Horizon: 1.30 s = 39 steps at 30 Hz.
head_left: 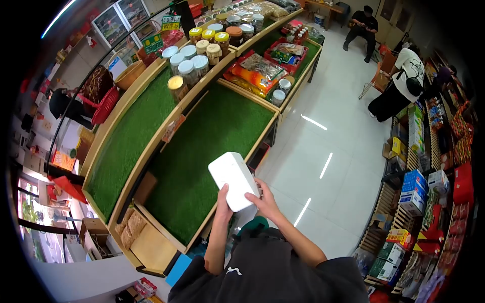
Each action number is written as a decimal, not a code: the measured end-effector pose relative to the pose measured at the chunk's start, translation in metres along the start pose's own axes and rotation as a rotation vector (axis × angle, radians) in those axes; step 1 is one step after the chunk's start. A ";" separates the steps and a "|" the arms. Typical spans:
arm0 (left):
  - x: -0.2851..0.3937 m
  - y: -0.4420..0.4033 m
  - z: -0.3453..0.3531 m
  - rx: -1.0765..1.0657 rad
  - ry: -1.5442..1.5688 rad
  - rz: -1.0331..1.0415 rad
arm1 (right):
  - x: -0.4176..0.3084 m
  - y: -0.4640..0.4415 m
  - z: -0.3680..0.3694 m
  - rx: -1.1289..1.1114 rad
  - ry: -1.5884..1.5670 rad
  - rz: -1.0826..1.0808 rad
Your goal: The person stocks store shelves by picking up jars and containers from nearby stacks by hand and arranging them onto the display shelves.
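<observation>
Both my hands hold a white box (232, 177), a smooth block with rounded corners, tilted in front of my chest. My left hand (224, 203) grips its lower left side, thumb on the top face. On its right side, my right hand (264, 198) presses with the thumb near the lower corner and the fingers around the edge. What the box contains is hidden. Beneath and beyond it lies a lower display bin (202, 131) lined with green artificial turf.
Lidded jars (188, 70) stand on the upper turf shelf (134, 136), with packaged goods (257, 73) farther back. A tiled aisle (308, 156) runs right of the stand. Stocked shelves (404, 202) line the right side. One person (364, 28) sits ahead; another (404, 81) bends by those shelves.
</observation>
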<state>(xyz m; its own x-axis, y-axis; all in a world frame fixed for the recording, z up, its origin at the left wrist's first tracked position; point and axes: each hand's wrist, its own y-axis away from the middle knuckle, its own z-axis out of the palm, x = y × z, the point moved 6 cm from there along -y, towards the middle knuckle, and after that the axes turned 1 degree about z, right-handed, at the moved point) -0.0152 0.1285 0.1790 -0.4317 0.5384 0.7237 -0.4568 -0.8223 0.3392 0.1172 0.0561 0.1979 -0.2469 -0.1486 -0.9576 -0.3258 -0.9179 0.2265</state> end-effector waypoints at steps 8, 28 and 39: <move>0.155 -0.061 0.015 0.125 -0.078 0.262 | -0.146 -0.136 0.087 -0.303 0.419 -0.369; 0.441 -0.339 -0.048 0.468 -0.285 0.405 | -0.104 -0.345 -0.018 -0.417 -0.211 0.009; 0.415 -0.395 -0.063 0.501 -0.206 0.304 | -0.129 -0.406 0.027 -0.692 -0.065 -0.039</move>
<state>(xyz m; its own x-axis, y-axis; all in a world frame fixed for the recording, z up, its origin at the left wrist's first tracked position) -0.0632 0.6881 0.3074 -0.3036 0.2610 0.9164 0.1054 -0.9467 0.3045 0.2570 0.4578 0.2346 -0.3077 -0.1078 -0.9453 0.3154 -0.9489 0.0056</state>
